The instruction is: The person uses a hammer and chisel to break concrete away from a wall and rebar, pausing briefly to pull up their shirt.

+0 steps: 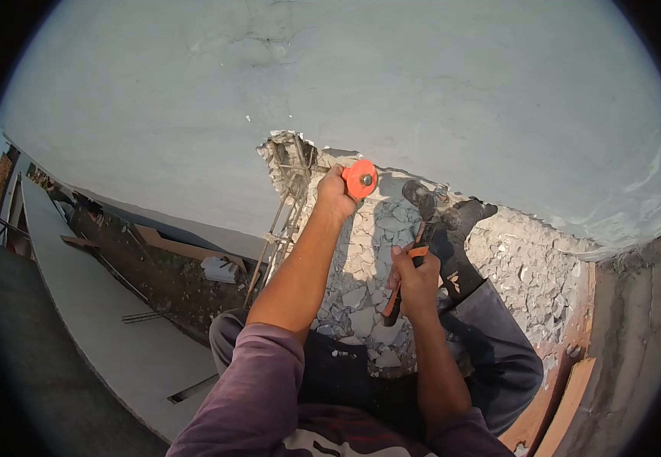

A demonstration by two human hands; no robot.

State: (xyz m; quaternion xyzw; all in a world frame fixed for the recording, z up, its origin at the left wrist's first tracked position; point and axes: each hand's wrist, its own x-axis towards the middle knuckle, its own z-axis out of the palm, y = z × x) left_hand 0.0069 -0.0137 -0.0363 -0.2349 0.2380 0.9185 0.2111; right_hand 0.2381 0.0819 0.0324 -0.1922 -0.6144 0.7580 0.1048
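My left hand [336,194] is closed round a chisel with a round orange hand guard [362,179], held at the broken lower edge of the grey wall [422,84]. The chisel's tip is hidden. My right hand [416,282] grips the black and orange handle of a hammer [419,198]. Its dark head is raised to the right of the guard, apart from it. Beneath both hands lies broken rubble [361,305].
Bare steel bars [281,228] stick out of a broken corner left of my left arm. My bent legs and a dark boot [471,221] flank the rubble. Wooden boards [566,407] lie at lower right; a long pale panel [109,320] is at left.
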